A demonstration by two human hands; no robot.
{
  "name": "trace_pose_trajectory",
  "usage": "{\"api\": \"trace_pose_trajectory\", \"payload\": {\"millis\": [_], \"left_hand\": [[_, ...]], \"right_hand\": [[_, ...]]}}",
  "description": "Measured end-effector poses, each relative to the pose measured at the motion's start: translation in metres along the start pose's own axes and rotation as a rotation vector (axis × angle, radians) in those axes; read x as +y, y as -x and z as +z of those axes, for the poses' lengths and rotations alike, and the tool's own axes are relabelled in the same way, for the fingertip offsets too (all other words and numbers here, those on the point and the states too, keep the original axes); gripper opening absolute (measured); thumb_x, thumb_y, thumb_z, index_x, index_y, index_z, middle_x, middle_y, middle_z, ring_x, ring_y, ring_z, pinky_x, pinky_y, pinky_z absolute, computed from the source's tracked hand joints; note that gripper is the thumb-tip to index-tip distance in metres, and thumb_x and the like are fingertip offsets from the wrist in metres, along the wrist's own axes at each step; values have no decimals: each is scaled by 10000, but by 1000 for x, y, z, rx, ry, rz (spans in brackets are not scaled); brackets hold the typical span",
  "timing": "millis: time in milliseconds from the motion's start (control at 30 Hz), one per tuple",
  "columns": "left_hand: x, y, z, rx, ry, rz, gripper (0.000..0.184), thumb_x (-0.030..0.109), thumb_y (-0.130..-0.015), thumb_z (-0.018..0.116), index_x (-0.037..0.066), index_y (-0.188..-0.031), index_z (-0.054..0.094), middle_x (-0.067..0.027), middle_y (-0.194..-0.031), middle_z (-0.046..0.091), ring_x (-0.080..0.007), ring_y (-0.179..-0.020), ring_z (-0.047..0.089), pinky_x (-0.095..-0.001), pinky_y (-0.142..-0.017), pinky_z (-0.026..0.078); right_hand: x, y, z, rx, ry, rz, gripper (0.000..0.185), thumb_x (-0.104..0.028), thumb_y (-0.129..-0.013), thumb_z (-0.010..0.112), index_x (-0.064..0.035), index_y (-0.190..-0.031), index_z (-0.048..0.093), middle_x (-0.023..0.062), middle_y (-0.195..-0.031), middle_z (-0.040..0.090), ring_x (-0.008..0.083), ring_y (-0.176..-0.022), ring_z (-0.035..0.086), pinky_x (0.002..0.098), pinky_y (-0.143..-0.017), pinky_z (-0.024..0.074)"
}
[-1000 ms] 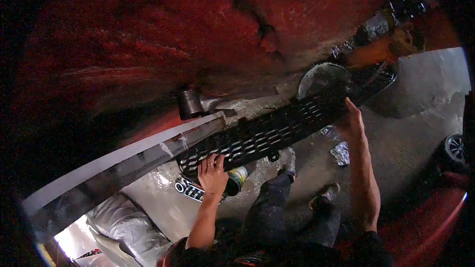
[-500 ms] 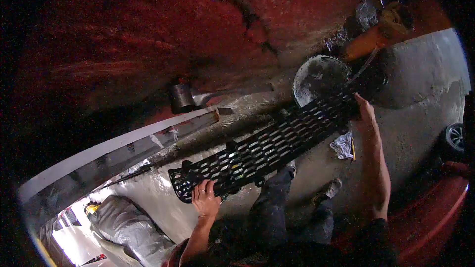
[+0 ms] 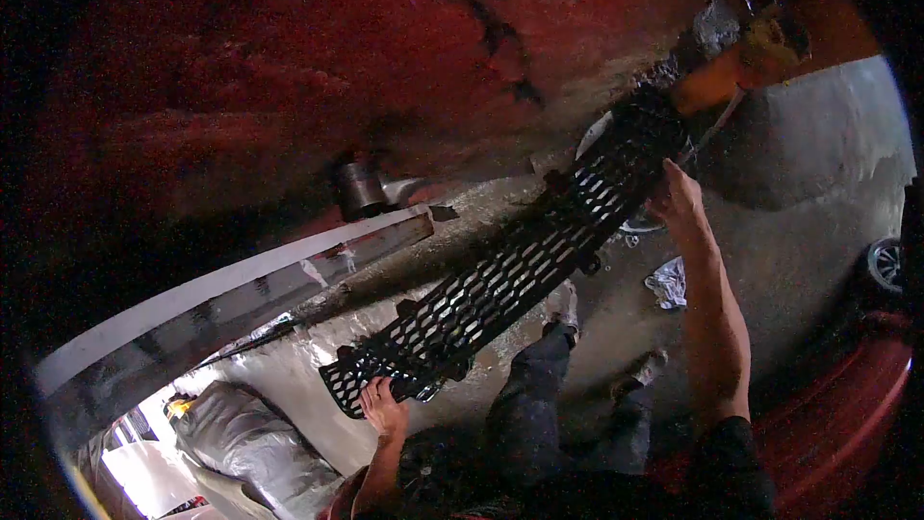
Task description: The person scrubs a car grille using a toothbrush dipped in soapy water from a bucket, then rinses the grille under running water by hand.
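A long black mesh grille runs diagonally from lower left to upper right, in front of my body. My left hand grips its lower left end, fingers over the edge. Near the upper right end my right hand holds the other side, its fingers partly hidden by the grille. The far end of the grille lies in front of a round pale disc and close to an orange part.
A grey-white curved panel extends at left, by a dark cylinder. A crumpled cloth lies on the floor. A covered bundle is at lower left, a red body panel at lower right, a wheel at far right.
The grille has tilted more steeply: its left end moved down with my left hand, and its right end rose over the round disc. My right hand shifted slightly left and up.
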State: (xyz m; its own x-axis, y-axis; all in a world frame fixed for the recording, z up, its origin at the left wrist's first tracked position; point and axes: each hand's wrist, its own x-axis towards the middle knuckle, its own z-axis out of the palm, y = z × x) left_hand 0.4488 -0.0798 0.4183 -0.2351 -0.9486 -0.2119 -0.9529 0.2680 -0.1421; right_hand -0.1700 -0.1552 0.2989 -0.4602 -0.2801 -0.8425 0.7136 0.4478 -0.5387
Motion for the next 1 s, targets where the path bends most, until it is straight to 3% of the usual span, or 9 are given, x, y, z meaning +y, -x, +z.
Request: {"api": "trace_pose_trajectory", "payload": {"millis": [33, 200, 267, 367, 467, 633, 767, 867, 1000], "left_hand": [[-2, -1, 4, 85, -11, 30, 457, 82, -576, 699, 95, -1012, 564, -73, -1098, 548, -322, -1007, 527, -465, -881, 418], [-12, -9, -4, 38, -29, 51, 502, 81, -566, 718, 116, -1036, 547, -72, -1108, 538, -322, -1009, 524, -476, -883, 415], [-11, -17, 0, -37, 50, 70, 571, 9, -545, 691, 91, -1086, 528, -93, -1173, 503, -335, -1073, 482, -495, -937, 385], [-6, -24, 26, -20, 99, 101, 574, 15, -530, 700, 108, -1074, 542, -70, -1167, 516, -319, -1065, 494, -472, -934, 400], [13, -32, 38, -48, 146, 128, 595, 27, -510, 715, 114, -1074, 548, -56, -1179, 519, -308, -1072, 497, -457, -940, 405], [87, -64, 67, -11, 268, 119, 607, 21, -532, 724, 126, -1103, 549, -59, -1210, 509, -311, -1136, 471, -444, -965, 392], [164, -105, 109, 92, 507, 181, 602, 69, -558, 763, 104, -1122, 557, -114, -1243, 519, -345, -1125, 490, -453, -954, 396], [231, -133, 91, -12, 608, 194, 577, 46, -583, 718, 140, -1131, 563, -85, -1241, 512, -331, -1146, 480, -470, -977, 373], [302, -161, 59, 111, 706, 347, 458, 30, -639, 671, 161, -1072, 600, -62, -1154, 581, -290, -1079, 549, -423, -910, 443]], "right_hand": [[3, -9, -6, -57, -3, -13, 432, -404, -897, 603, -69, -1166, 555, 80, -1043, 615, 219, -786, 615, 381, -637, 502], [9, -8, -21, -183, -149, -170, 505, -434, -889, 612, -49, -1208, 540, 121, -1141, 594, 251, -884, 621, 393, -668, 513], [17, -27, -51, -86, -153, -104, 539, -445, -891, 608, -30, -1226, 534, 129, -1179, 583, 254, -963, 608, 393, -729, 512], [-2, 28, -54, 96, -189, -146, 549, -450, -894, 604, -16, -1223, 535, 120, -1178, 585, 241, -982, 599, 389, -762, 507], [-11, 13, -114, 132, -73, -114, 569, -447, -897, 601, -3, -1243, 518, 111, -1172, 587, 237, -996, 591, 385, -772, 508], [-61, 44, -177, 204, -162, -258, 533, -456, -905, 590, -30, -1223, 551, 95, -1102, 609, 226, -986, 588, 359, -785, 503], [-107, 77, -223, 139, -83, -546, 492, -430, -924, 565, -50, -1235, 550, 85, -1140, 595, 213, -956, 569, 335, -760, 482], [-128, 94, -247, 142, -29, -666, 484, -426, -925, 563, -56, -1236, 550, 80, -1133, 596, 204, -924, 563, 329, -741, 475], [-147, 99, -286, 184, 57, -750, 473, -421, -927, 560, -63, -1236, 550, 74, -1125, 598, 192, -881, 554, 320, -716, 466]]}}
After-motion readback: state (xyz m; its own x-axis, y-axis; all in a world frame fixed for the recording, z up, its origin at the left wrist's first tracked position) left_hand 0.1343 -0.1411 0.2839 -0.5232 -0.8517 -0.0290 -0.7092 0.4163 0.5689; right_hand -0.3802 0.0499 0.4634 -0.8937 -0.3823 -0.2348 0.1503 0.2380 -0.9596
